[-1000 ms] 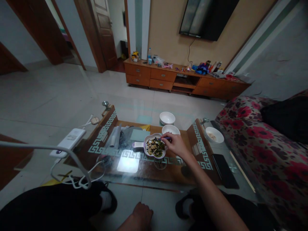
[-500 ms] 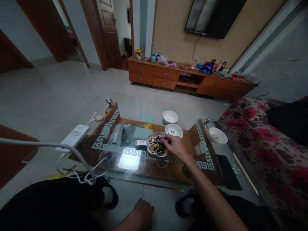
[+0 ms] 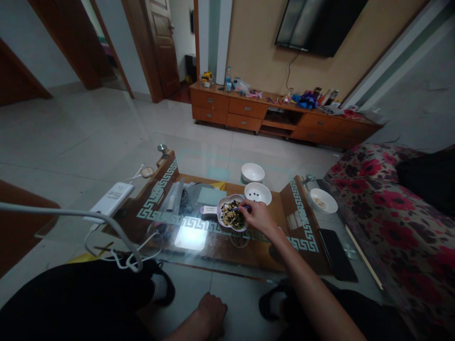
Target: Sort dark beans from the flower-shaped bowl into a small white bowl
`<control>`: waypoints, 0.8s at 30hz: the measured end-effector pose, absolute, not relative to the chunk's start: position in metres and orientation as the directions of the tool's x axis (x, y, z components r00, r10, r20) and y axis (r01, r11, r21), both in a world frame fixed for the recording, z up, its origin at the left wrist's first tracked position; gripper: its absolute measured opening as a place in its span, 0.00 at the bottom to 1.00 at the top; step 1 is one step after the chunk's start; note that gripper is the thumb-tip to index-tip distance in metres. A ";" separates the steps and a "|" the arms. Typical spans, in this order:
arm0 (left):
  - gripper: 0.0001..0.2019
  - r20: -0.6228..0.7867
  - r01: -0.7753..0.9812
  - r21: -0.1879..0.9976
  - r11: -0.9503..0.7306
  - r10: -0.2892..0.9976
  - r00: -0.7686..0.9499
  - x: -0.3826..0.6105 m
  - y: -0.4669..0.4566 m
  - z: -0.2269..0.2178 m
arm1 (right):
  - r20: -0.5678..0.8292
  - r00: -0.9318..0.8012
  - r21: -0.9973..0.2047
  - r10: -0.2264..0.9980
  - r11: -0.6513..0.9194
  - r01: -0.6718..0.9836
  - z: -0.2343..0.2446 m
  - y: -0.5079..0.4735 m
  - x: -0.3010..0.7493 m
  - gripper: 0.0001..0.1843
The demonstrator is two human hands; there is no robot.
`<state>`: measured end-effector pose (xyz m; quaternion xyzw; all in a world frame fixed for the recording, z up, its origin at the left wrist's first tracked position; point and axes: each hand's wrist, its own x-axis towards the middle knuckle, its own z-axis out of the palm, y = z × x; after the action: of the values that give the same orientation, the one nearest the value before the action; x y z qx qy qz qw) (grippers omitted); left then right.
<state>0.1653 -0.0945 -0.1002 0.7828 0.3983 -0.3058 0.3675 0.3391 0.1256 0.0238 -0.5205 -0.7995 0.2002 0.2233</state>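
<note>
My right hand (image 3: 258, 217) pinches a thin blue implement (image 3: 243, 208) whose tip sits over a white scalloped dish (image 3: 232, 215) with a purple handle. The dish holds a mix of pale beans, dark beans and green bits. Just beyond it stands a small white bowl (image 3: 258, 193) with several dark beans inside. My left hand (image 3: 213, 310) hangs low near my knee in a loose fist, far from the table and holding nothing visible.
The dish rests on a glass coffee table (image 3: 249, 251) with patterned panels. Two more white bowls (image 3: 252, 173) (image 3: 323, 201), a black phone (image 3: 336, 255), a white power bank (image 3: 111, 201) and a cable lie around it. A floral sofa (image 3: 387, 222) runs along the right.
The view has drifted slightly right and down. My right hand stays over the dish, and my left hand has barely moved.
</note>
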 end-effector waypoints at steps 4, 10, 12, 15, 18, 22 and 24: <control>0.26 -0.769 0.845 0.326 -0.423 0.401 0.497 0.165 -0.093 -0.094 | 0.274 -0.264 -0.605 0.925 0.380 0.700 0.041 0.133 0.355 0.09; 0.25 -0.771 0.835 0.328 -0.442 0.386 0.507 0.165 -0.090 -0.089 | 0.358 -0.033 -0.576 0.933 0.248 0.778 0.057 0.149 0.401 0.10; 0.25 -0.773 0.836 0.324 -0.443 0.386 0.504 0.166 -0.088 -0.089 | 0.352 -0.025 -0.572 0.936 0.236 0.785 0.057 0.151 0.409 0.09; 0.26 -0.776 0.840 0.319 -0.439 0.388 0.497 0.166 -0.088 -0.090 | 0.380 -0.007 -0.612 0.925 0.257 0.748 0.059 0.150 0.405 0.10; 0.25 -0.778 0.842 0.321 -0.434 0.386 0.496 0.165 -0.090 -0.092 | 0.375 -0.067 -0.660 0.925 0.317 0.681 0.056 0.143 0.386 0.11; 0.26 -0.770 0.839 0.330 -0.433 0.391 0.504 0.165 -0.093 -0.094 | 0.288 -0.224 -0.676 0.931 0.363 0.641 0.037 0.132 0.351 0.09; 0.27 -0.772 0.842 0.327 -0.429 0.393 0.500 0.165 -0.093 -0.094 | 0.244 -0.245 -0.664 0.938 0.346 0.663 0.024 0.128 0.340 0.08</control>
<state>0.1653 -0.0933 -0.0943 0.7864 0.3926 -0.3098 0.3627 0.3397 0.1284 0.0245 -0.5282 -0.7580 0.2193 0.3137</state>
